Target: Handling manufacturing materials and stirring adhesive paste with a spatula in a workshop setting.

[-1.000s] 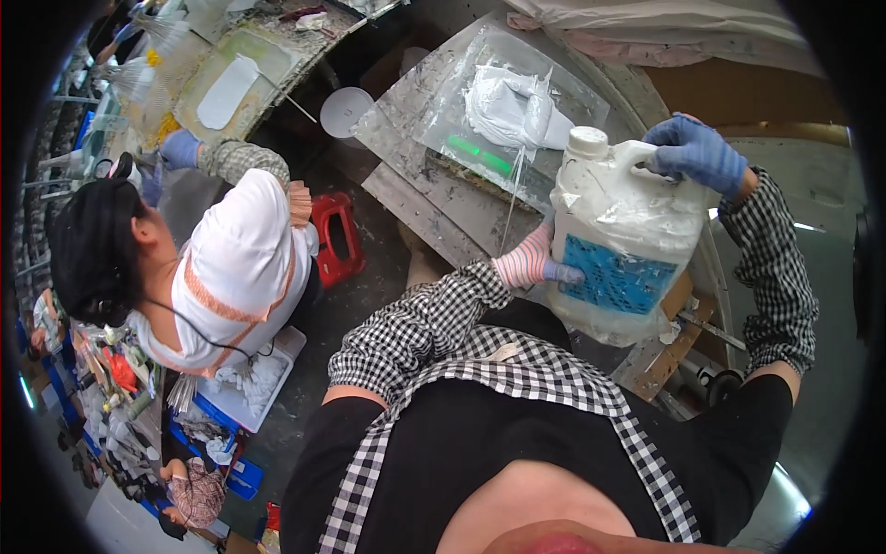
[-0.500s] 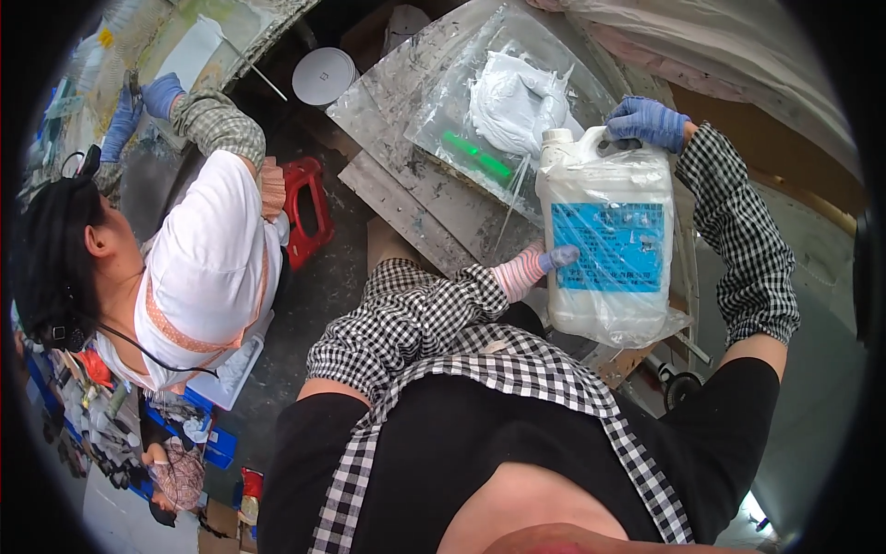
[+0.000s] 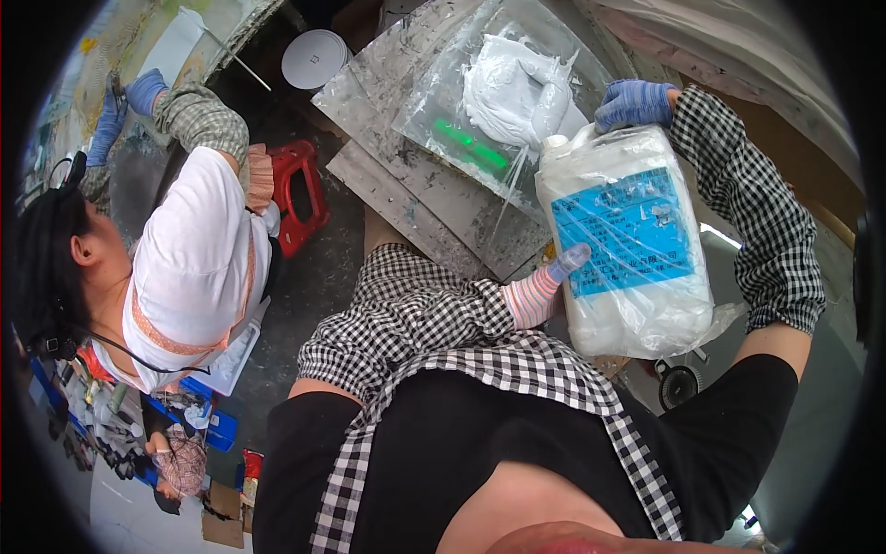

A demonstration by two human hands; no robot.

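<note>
A large white plastic jug (image 3: 618, 323) with a blue label, wrapped in clear film, is between my two hands and leans with its neck toward the left. My right hand (image 3: 635, 103), in a blue glove, is closed round the handle at its top. My left hand (image 3: 565, 268), with a pink striped cuff, grips the jug's lower left side; its thumb lies on the label and its other fingers are hidden behind. Beyond the jug, a thick white paste (image 3: 503, 92) lies spread on a film-covered board (image 3: 420, 125). A bright green strip-shaped object (image 3: 471, 145) lies beside the paste.
A round white lid or tub (image 3: 314, 59) stands beyond the board's left corner. On my left, a co-worker (image 3: 185, 249) in white works at another table, by a red plastic stool (image 3: 301, 198). A dark round fan-like object (image 3: 679, 383) is below the jug.
The jug has tilted, its base swinging right and toward me, with both hands still on it. My right forearm has shifted right. The whole view has moved slightly.
</note>
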